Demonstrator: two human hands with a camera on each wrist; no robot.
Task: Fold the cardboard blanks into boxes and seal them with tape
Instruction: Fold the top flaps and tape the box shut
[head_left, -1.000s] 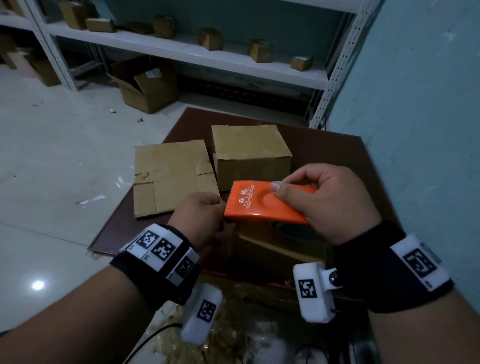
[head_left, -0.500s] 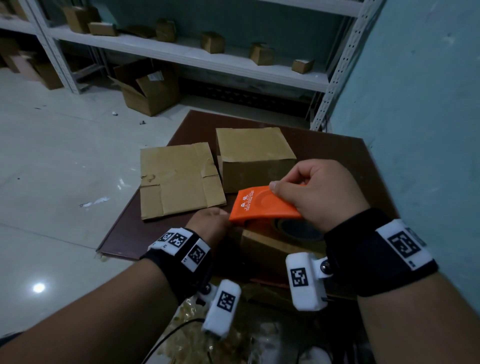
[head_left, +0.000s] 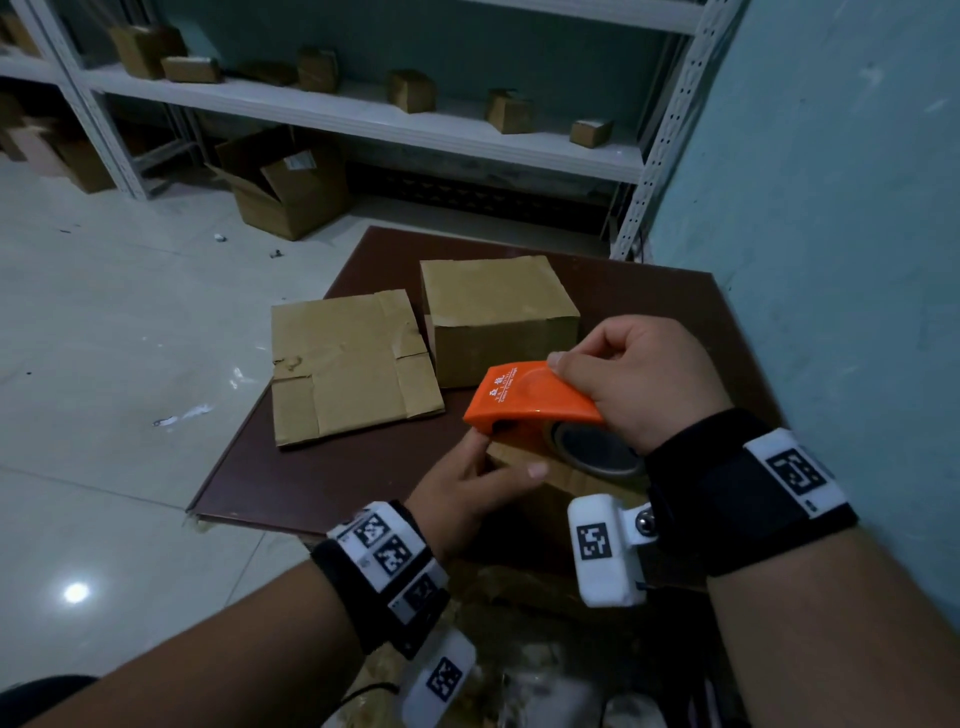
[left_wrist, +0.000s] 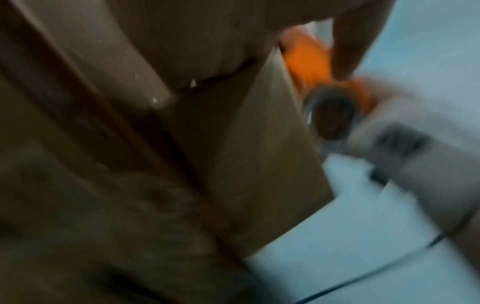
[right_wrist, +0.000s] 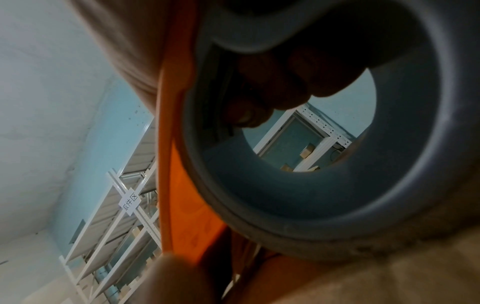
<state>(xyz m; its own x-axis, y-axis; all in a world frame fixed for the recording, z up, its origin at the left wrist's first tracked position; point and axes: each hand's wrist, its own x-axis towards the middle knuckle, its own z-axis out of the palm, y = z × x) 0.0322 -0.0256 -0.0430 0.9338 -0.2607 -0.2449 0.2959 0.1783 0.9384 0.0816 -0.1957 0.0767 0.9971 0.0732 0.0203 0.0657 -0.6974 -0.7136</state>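
Observation:
My right hand (head_left: 634, 379) grips an orange tape dispenser (head_left: 524, 402) from above, its grey tape roll (head_left: 592, 452) resting on top of a cardboard box (head_left: 561, 488) at the table's near edge. My left hand (head_left: 483, 467) holds that box's left end, thumb on top, a finger reaching up to the dispenser's front mouth. The left wrist view shows the box side (left_wrist: 259, 154) and the dispenser (left_wrist: 306, 59), blurred. In the right wrist view the roll (right_wrist: 337, 185) fills the frame beside the orange shell (right_wrist: 182, 205). A folded box (head_left: 493, 312) and a flat blank (head_left: 348, 364) lie farther back.
The dark brown table (head_left: 311, 483) stands against a blue wall (head_left: 831, 208) on the right. White shelving (head_left: 363, 114) with several small boxes runs along the back, an open carton (head_left: 285, 187) on the tiled floor below it. Crumpled tape scraps lie near my wrists.
The dispenser has come down from mid-air onto the near box. My left hand has shifted from under the dispenser's front to the box's left end.

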